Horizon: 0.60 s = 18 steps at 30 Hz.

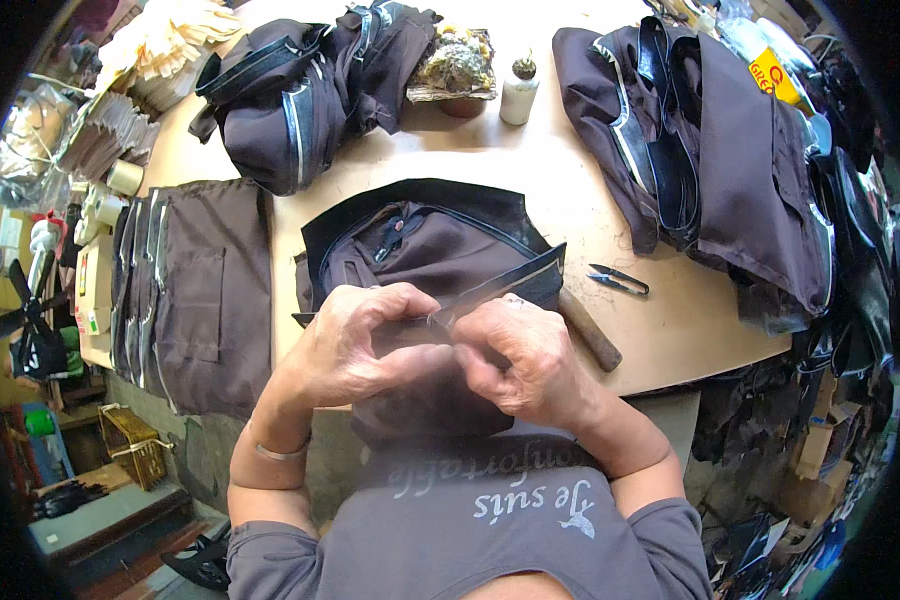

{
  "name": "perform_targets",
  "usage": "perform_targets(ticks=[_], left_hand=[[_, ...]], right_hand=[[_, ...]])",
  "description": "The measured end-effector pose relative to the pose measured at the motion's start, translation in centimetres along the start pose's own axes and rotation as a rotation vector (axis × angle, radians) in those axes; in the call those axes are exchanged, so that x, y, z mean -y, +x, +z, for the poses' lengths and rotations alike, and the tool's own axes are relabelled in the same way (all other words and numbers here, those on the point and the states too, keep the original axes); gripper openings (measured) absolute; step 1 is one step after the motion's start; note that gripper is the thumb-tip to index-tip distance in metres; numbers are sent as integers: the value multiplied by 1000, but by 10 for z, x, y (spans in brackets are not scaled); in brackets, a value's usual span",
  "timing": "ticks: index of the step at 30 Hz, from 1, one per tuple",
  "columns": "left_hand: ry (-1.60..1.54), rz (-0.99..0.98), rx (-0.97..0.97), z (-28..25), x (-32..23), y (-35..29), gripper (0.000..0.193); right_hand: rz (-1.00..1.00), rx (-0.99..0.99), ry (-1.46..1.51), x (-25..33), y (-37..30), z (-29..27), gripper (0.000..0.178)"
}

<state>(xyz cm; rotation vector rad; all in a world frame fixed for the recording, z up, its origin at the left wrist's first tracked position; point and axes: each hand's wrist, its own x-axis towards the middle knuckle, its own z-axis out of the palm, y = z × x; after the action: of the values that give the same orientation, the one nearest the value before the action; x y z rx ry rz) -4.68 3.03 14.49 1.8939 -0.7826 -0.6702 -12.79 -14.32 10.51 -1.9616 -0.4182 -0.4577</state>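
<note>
An unfinished dark brown fabric bag (435,245) with black trim and a zipper lies in front of me, its lower part hanging over the table's near edge. My left hand (345,345) is closed, with thumb and fingertips pinching the bag's near trimmed edge. Close beside it, my right hand (525,355) has its fingers curled in on the same edge. The fingertips almost meet and are slightly blurred, so any thread or small thing between them cannot be made out. A trim strip with a pale line (515,280) rises behind my right hand.
Thread snips (620,280) and a wooden handle (592,332) lie to the right. Brown fabric pieces (210,290) are stacked at left. Bundled bags (290,110) sit at the back, with more bags (740,160) at right. A white bottle (518,95) stands at the far middle.
</note>
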Motion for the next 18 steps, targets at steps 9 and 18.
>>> perform_targets(ticks=[9,18], left_hand=[[55,-20,35,-9,16,-2,28],[-1,44,42,-28,30,-18,25]], right_hand=[[145,-112,58,7,-2,26,12],[328,-111,187,12,5,41,7]])
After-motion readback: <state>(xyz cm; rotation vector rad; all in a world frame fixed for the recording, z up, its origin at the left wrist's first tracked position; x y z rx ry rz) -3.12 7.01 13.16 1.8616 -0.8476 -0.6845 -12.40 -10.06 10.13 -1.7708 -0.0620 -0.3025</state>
